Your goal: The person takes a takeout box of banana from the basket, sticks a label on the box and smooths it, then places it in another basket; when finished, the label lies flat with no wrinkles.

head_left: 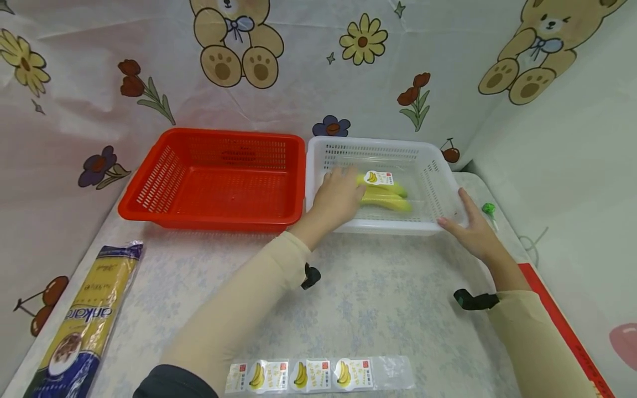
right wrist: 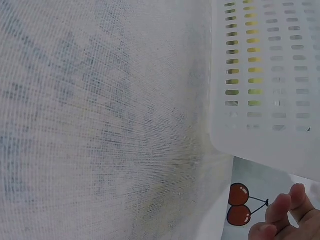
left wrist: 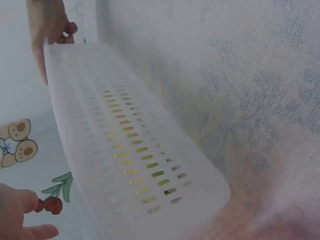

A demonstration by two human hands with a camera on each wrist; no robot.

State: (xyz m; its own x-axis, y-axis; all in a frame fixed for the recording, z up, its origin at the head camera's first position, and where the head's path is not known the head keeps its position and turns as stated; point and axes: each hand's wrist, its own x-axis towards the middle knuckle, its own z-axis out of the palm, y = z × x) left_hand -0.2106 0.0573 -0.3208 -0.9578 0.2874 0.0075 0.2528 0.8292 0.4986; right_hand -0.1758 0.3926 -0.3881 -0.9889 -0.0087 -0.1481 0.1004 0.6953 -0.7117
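Note:
My left hand point(head_left: 338, 196) reaches over the left part of the white plastic basket point(head_left: 388, 225), next to a clear-wrapped pack of bananas point(head_left: 385, 203). In the left wrist view its thumb and a finger point(left wrist: 30, 202) show apart above the rim, with nothing seen between them. A banana label point(head_left: 379, 178) sits on top of the pack. At the basket's front right corner, my right hand point(head_left: 473, 229) grips the rim, thumb at the front and fingers along the right side. Through the slots of the basket wall, yellow and green of the bananas show.
A red basket point(head_left: 234, 225) stands left of the white one, close against it. A strip of banana labels point(head_left: 308, 376) lies at the table's front. On the left is a yellow and blue packet point(head_left: 82, 320). A small green-topped item point(head_left: 489, 209) lies on the right.

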